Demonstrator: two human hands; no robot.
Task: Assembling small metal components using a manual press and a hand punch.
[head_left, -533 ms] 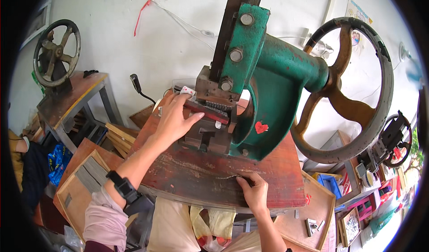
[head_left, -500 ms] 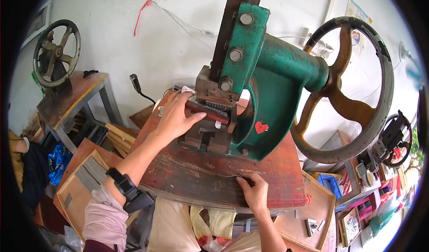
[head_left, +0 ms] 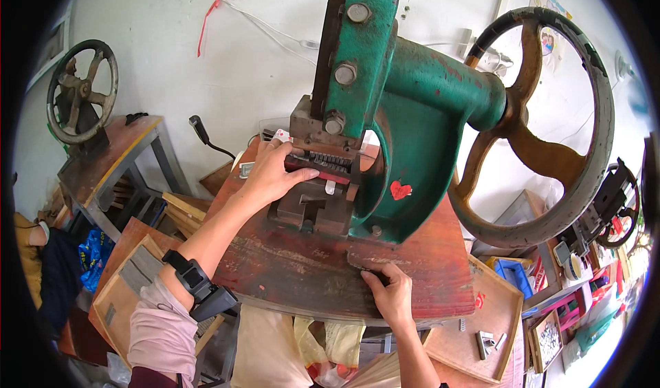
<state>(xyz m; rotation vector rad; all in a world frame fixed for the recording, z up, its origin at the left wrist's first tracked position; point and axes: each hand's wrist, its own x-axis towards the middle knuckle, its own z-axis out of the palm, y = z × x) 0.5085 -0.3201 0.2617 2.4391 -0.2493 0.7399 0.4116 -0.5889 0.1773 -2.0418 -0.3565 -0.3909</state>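
A green hand press [head_left: 419,133] stands in front of me, its steel ram block [head_left: 323,128] just above the die. In the die sits a red-edged metal holder [head_left: 335,177] with a row of small dark teeth [head_left: 331,161]. My left hand [head_left: 275,171] grips the holder's left end, thumb along its front and fingers behind. A small pale tab [head_left: 330,188] hangs below the red edge. Near the front of the wooden bench top [head_left: 295,278], my right hand [head_left: 390,292] is closed in a pinch. A thin dark line meets its fingertips; what they hold is too small to name.
The press's large handwheel [head_left: 543,154] rises at the right. A second handwheel press [head_left: 84,92] stands on a bench at the left. Wooden trays [head_left: 474,340] lie below the bench top on both sides. At the far left, another person's arm [head_left: 34,235] shows.
The view has shifted slightly. My left hand stays on the holder at the die. At my right fingertips, the thin dark line now angles up and to the left, where it lay nearly flat.
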